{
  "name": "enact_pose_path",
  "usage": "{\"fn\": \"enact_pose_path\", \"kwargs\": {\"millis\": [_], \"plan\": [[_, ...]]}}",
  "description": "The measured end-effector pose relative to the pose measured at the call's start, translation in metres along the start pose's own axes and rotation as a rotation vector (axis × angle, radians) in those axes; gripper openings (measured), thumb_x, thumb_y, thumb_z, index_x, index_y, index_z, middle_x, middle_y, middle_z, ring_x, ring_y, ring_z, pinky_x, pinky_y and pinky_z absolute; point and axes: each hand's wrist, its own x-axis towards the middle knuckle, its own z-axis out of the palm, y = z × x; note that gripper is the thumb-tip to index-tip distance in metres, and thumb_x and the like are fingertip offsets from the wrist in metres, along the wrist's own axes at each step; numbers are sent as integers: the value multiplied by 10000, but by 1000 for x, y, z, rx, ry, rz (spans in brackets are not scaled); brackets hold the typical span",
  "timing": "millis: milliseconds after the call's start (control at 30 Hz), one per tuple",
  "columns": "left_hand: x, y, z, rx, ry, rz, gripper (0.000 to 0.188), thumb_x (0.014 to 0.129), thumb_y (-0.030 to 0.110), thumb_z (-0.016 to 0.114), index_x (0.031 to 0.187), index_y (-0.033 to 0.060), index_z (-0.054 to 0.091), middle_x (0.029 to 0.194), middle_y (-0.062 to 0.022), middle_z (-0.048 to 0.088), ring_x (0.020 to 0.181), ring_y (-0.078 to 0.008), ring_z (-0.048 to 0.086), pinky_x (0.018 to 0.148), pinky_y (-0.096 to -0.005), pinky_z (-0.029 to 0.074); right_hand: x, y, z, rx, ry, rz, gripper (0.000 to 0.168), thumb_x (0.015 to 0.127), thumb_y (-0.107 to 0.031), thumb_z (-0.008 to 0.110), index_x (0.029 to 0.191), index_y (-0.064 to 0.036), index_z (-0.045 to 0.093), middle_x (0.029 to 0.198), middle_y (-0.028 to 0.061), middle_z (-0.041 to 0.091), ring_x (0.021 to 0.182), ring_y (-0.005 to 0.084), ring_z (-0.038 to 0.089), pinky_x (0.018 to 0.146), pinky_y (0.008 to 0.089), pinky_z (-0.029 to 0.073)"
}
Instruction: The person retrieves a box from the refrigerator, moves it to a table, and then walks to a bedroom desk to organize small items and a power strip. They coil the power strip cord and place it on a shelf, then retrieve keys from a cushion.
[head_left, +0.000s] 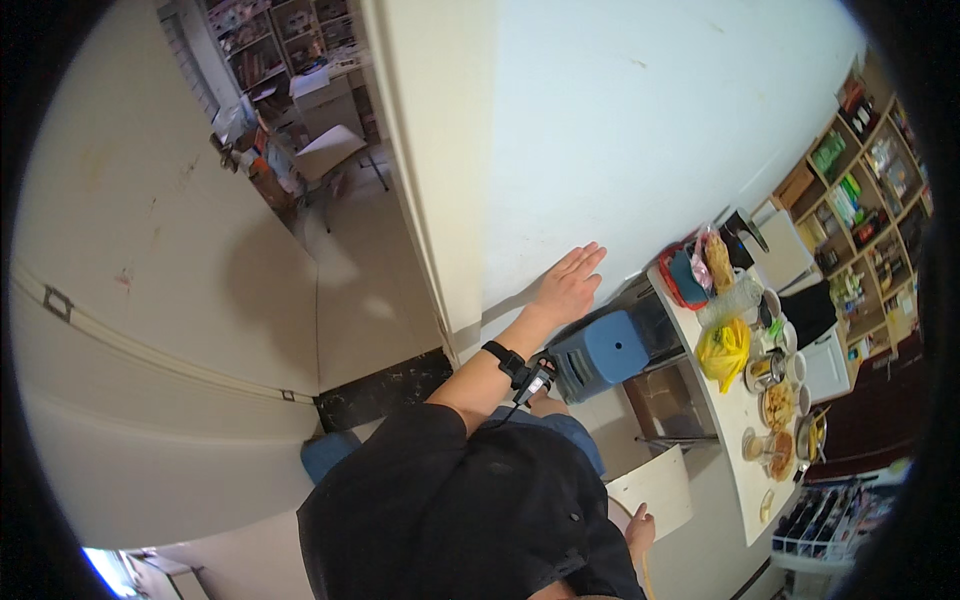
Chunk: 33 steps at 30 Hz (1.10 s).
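Note:
My left hand (571, 289) is stretched forward close to the white wall (637, 135), palm down, with extended fingers and nothing held. Whether it touches the wall cannot be told. A black strap with a small device (531, 379) is around that wrist. Below and beside the hand stands a blue plastic stool (613, 346). My right hand (640, 531) is low at my right side, in front of a pale flat chair seat (664, 487). A pale round-edged thing (618, 516) shows beside its fingers, partly hidden by my black shirt (465, 517); I cannot tell whether the hand holds it.
At right, a white table (742, 480) bears a yellow plastic bag (724, 351), food dishes (780, 405) and cups. Cube shelves (862, 217) stand beyond. At left, an open door (150, 225) and doorway frame (409, 150) lead to a room with a chair (330, 150).

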Motion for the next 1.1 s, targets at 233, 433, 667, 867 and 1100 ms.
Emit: {"fn": "enact_pose_path", "kwargs": {"millis": [233,433,667,867,1100], "plan": [[-2,15,23,-65,53,-23,138,720,90,562,791,16,656,1337,-166,470,1315,-281,368,1120,-391,255,27,37,27,22,-129,41,730,871,-598,437,1060,90,589,973,299,621,987,434,572,894,424,434],[-28,30,13,-109,-75,-165,176,787,159,585,861,17,658,1346,-198,441,1328,-306,335,1126,-414,213,34,39,46,74,-78,58,670,858,-534,502,1100,87,562,992,288,614,972,420,574,895,415,432],[-71,55,8,-223,-62,-385,191,791,171,600,876,6,644,1284,-242,461,1263,-377,385,1066,-462,298,51,60,46,210,80,-57,625,842,-460,578,1146,84,530,1014,277,605,954,403,576,897,405,430],[-107,65,10,-309,-58,-402,207,785,173,616,914,12,635,1271,-249,465,1127,-397,487,947,-462,405,50,28,46,863,-5,11,454,726,-57,723,1123,76,548,1004,170,579,923,267,554,833,379,460],[-184,91,-22,-336,-244,-396,210,796,171,598,941,23,634,1288,-253,448,1102,-394,512,935,-439,428,57,64,56,878,32,-162,172,781,-67,650,850,88,618,769,97,625,666,180,564,639,321,475]]}}
